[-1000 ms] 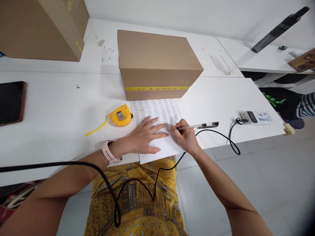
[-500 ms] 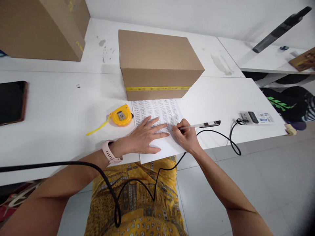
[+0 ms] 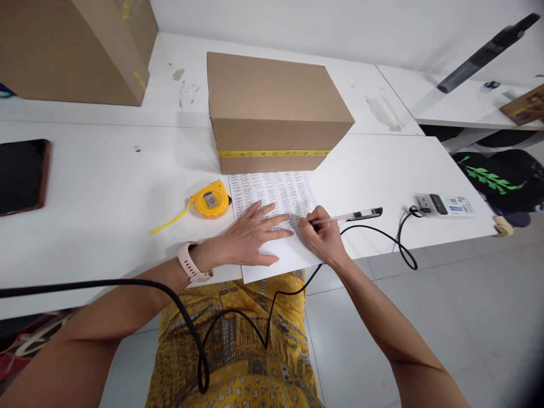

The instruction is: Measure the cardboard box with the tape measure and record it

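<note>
My left hand (image 3: 249, 238) lies flat with fingers spread on a sheet of paper (image 3: 280, 195) filled with rows of handwriting, holding it down on the white table (image 3: 106, 187). A pink watch is on that wrist. My right hand (image 3: 323, 238) is closed around a pen (image 3: 348, 216), its tip on the paper just right of my left fingertips. A yellow tape measure (image 3: 210, 199) with its tape partly pulled out lies left of the sheet. A closed cardboard box (image 3: 272, 107) with a yellow tape stripe stands right behind the paper.
A larger cardboard box (image 3: 80, 48) stands at the back left. A dark phone (image 3: 21, 175) lies at the left edge. A small white device (image 3: 444, 204) with a black cable (image 3: 399, 238) sits at the right. Another table (image 3: 459, 102) stands further right, with dark clothing under it.
Both hands stay where they were on the paper. The view shifted slightly, and a person's striped sleeve at the right edge has gone out of view.
</note>
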Demonstrator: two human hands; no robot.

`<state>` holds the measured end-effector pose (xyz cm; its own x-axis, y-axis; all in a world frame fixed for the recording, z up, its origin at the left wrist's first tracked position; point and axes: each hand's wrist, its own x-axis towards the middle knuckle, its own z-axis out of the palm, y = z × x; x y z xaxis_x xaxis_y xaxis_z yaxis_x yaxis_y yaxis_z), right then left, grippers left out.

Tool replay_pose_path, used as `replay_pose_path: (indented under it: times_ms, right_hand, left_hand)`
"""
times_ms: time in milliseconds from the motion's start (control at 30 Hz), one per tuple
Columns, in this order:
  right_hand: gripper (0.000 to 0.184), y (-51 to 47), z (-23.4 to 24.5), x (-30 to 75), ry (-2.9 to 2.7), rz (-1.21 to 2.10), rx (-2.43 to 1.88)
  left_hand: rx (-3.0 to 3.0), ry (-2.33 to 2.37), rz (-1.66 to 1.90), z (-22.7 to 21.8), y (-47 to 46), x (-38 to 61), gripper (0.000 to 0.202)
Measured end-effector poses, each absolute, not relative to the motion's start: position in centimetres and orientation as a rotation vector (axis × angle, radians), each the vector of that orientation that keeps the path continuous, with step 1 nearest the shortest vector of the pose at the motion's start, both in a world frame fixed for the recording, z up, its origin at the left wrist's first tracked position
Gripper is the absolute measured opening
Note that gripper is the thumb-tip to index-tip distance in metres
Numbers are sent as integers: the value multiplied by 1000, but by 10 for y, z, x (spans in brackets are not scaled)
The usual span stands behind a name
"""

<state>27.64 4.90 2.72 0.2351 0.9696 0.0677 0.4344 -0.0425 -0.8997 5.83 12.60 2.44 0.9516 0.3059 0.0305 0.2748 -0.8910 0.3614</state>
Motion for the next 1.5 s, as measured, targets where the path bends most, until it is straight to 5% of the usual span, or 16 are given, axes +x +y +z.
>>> replay_pose_path:
  times_ms: [900,1067,1233,1333,1500]
  right_hand:
    - [24,49,26,277,-1376,713,-1652]
    - [24,46,21,282,-1325,475,-1659]
    - [9,56,26,317,-1644,122,-1745]
    - [18,64,26,342,-1848,-118,-1946]
    - [38,61,20,361,-1923,-171,-2230]
  left_hand:
    - [2726,419,160,22,126,58,70]
    - [2719,399,190,19,126,59,69]
    - [2712,451,433,32,131,54,33]
    - [2678,726,693,50,132,38,16]
    - [2563,1406,673,55,130,-7,56]
